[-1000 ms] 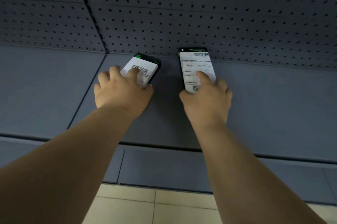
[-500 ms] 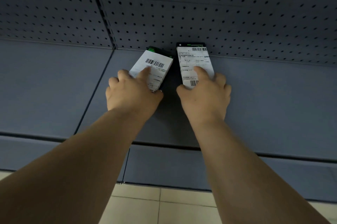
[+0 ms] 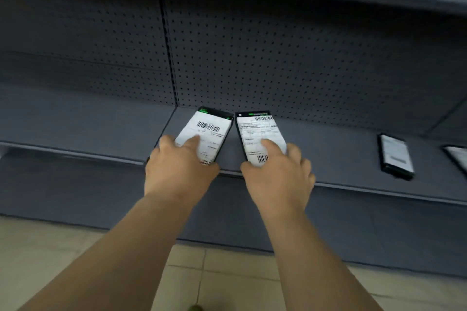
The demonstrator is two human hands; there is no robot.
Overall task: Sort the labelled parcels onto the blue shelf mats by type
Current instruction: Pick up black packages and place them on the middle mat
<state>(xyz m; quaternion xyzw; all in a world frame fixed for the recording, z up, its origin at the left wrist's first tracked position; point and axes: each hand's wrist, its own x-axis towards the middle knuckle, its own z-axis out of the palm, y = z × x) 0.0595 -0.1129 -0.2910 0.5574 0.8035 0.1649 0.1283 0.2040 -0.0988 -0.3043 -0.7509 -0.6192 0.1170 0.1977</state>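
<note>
Left hand (image 3: 177, 174) resting palm-down on left parcel (image 3: 206, 135), forefinger stretched along its white label, other fingers loosely curled at the near end; not clearly a grip, more a press. Right hand (image 3: 276, 176) likewise laid over right parcel (image 3: 260, 137), forefinger extended on the label, no closed grasp evident. Both parcels flat on blue shelf mat (image 3: 328, 149), far ends close to perforated back panel (image 3: 278, 57), top corners now almost touching. Compared with a second ago: left parcel slid in from a clear gap to just beside the right one, still angled slightly. Two further dark labelled parcels (image 3: 395, 156) visible well apart to the right on the same shelf. Probable step: final squaring of a matched pair, suggesting this placement is nearly complete. Likely next need: release of both hands without dragging either parcel askew.
</note>
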